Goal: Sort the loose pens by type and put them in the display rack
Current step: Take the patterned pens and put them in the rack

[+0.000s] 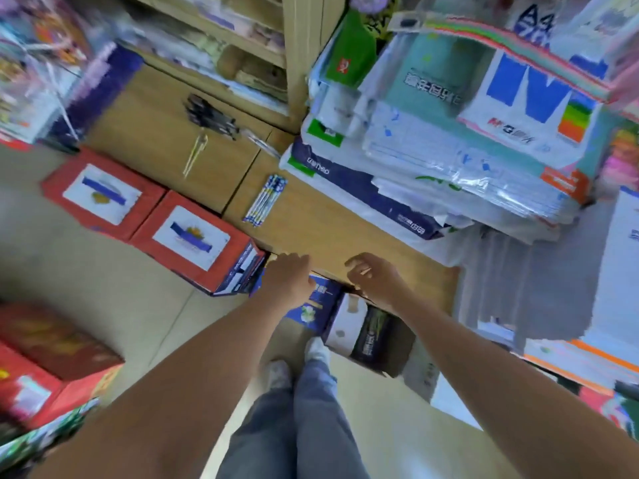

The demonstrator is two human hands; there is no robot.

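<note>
Several blue-and-white pens (265, 199) lie side by side on the wooden cabinet top (311, 233). Farther back lies a heap of dark pens (210, 117), with one pale yellowish pen (195, 154) in front of it and a clear one (261, 144) to its right. My left hand (287, 280) hovers at the cabinet's near edge with fingers curled and nothing in it. My right hand (375, 281) is beside it, fingers loosely bent, empty. No display rack can be made out. The picture is blurred.
Stacked paper reams and packets (449, 133) fill the cabinet's right side. Red boxes (152, 216) stand on the floor at the left, an open carton (363, 331) below my hands. Shelves (242, 46) rise behind.
</note>
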